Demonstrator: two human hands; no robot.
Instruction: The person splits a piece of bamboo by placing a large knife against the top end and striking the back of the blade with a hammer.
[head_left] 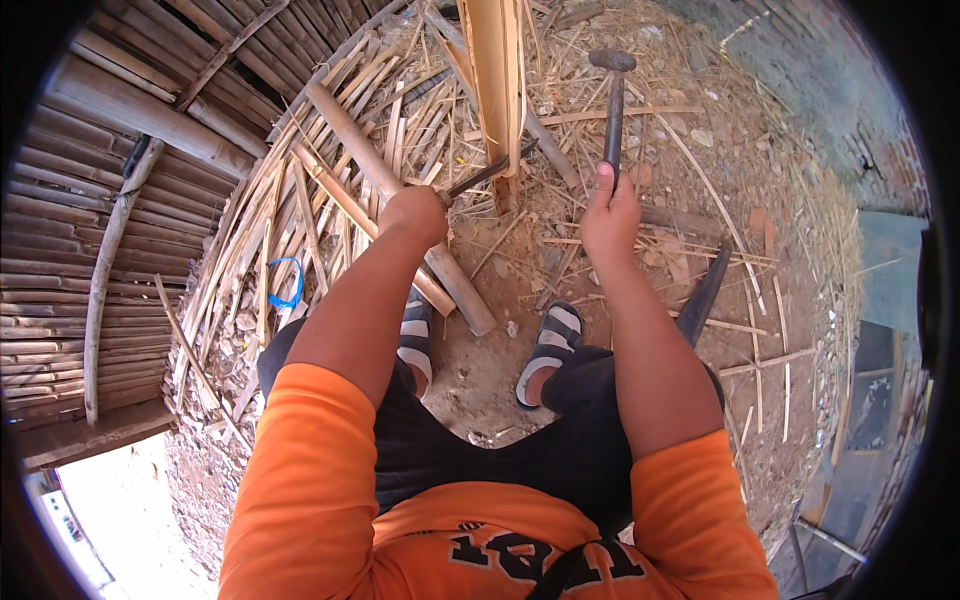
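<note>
A splitting step appears to be in hand: a dark blade (487, 172) is held by the left hand (415, 213), its grip closed round the handle, edge set against the upright bamboo piece (495, 80) at upper centre. A hammer (613, 100) is raised in the right hand (608, 215), fist shut on its shaft. A square blow onto the blade seems called for next. The bamboo looks pale, dry and fibrous.
</note>
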